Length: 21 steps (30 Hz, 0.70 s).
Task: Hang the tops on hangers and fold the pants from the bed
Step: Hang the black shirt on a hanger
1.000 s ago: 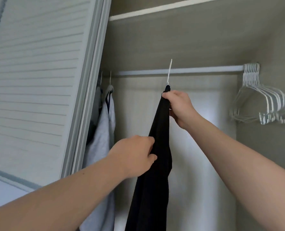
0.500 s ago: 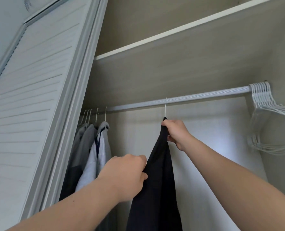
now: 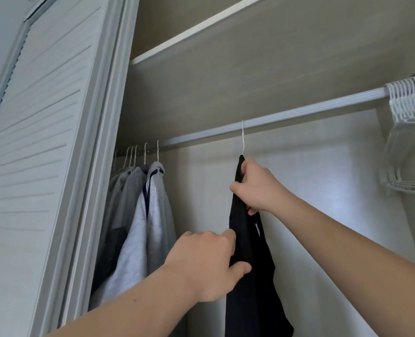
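Grip state, right: the right-hand grip (image 3: 255, 188) is closed on the upper edge of the black top (image 3: 250, 288), with the fingers curled into the fabric just below the neck of the white hanger (image 3: 242, 139). Grip state, left: the left-hand grip (image 3: 206, 261) pinches the near edge of the same garment lower down, thumb under the fold and fingers over it. Both forearms reach upward into the wardrobe.

The black top hangs edge-on from the hanger and runs past the lower edge of the view. A small white label (image 3: 258, 228) shows on its inner side, just under the right-hand grip. The hanger's thin hook rises straight from the garment, and its top meets the closet rod (image 3: 298, 110) near the middle of the visible length. Whether the hook is fully seated over the rod cannot be told.

At the left end of the rod, a group of grey tops (image 3: 140, 210) hangs on white hangers, pressed together and well apart from the black top. The nearest has dark blue trim at the neck. At the right end, a bunch of empty white hangers (image 3: 405, 100) sits packed together on the rod. A shelf (image 3: 201, 37) runs above the rod. A louvred door (image 3: 43, 142) stands left of the opening.
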Each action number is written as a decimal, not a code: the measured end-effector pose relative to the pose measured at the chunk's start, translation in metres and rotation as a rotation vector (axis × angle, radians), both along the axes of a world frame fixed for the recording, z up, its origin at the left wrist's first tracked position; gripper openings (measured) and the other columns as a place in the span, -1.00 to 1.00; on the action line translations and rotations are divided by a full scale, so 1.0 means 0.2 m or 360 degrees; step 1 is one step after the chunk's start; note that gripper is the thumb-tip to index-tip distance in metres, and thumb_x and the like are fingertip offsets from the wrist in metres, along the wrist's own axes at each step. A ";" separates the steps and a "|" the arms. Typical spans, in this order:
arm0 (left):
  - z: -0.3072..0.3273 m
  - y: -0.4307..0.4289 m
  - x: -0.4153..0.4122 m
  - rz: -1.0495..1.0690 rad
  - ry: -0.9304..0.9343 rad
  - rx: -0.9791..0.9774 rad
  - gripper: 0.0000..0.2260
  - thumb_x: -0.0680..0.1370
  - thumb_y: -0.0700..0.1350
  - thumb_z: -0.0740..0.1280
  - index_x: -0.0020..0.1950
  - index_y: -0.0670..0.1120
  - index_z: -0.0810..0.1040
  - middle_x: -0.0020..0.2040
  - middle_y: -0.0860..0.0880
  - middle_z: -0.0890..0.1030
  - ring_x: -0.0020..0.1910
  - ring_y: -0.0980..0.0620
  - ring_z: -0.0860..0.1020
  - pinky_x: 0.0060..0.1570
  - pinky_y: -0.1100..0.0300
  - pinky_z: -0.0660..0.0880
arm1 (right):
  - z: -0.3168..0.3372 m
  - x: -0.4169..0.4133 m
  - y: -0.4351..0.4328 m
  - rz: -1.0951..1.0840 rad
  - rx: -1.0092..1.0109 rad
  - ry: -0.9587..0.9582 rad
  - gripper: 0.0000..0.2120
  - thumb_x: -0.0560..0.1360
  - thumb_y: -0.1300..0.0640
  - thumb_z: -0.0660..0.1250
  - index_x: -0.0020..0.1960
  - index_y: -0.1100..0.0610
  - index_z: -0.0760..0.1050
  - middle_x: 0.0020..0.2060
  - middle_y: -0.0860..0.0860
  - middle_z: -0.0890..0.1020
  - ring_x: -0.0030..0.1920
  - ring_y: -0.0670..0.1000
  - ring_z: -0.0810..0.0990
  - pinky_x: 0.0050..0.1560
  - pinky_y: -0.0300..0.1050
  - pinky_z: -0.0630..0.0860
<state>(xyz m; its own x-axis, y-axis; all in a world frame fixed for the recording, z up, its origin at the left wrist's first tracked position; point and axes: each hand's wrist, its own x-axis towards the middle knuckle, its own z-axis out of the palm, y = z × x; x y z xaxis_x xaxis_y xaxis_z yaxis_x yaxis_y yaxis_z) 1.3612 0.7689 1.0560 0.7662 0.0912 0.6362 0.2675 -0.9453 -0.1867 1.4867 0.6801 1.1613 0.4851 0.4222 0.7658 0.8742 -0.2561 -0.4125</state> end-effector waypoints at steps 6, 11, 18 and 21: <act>-0.04 0.04 0.06 0.0110 0.0079 -0.0099 -0.53 0.54 0.39 0.15 0.12 0.00 0.38 -0.22 0.04 0.51 -0.09 -0.08 0.56 0.10 -0.02 0.42 | -0.01 -0.03 0.08 -0.0096 0.0032 -0.0297 -0.82 0.55 0.13 0.22 0.09 0.20 0.32 -0.12 0.16 0.57 -0.12 0.21 0.56 -0.13 0.06 0.54; -0.08 0.10 0.08 0.0190 0.0073 -0.0178 -0.55 0.52 0.44 0.11 -0.02 0.05 0.33 -0.17 0.08 0.53 -0.13 -0.02 0.50 0.02 0.02 0.34 | -0.01 0.02 0.18 0.0155 0.0104 -0.0188 -0.86 0.56 0.16 0.25 0.09 0.17 0.38 -0.19 0.09 0.53 -0.20 0.13 0.55 -0.17 0.03 0.57; -0.05 0.19 0.07 0.0334 0.0023 -0.0268 -0.66 0.57 0.32 0.18 -0.06 0.05 0.33 0.02 0.02 0.60 0.08 -0.08 0.57 0.07 0.00 0.39 | 0.02 0.07 0.36 0.0465 0.0246 -0.0089 -0.86 0.57 0.23 0.28 0.05 0.31 0.49 -0.33 0.18 0.53 -0.31 0.10 0.45 -0.16 -0.03 0.48; -0.05 0.24 0.06 0.0407 -0.0003 -0.0456 -0.63 0.54 0.36 0.18 -0.14 0.07 0.30 0.00 0.04 0.58 0.03 -0.08 0.57 -0.05 0.05 0.39 | 0.04 0.08 0.47 0.0584 0.0250 -0.0027 -0.75 0.58 0.25 0.27 0.16 0.42 0.46 0.01 0.41 0.59 -0.03 0.22 0.57 0.19 0.16 0.51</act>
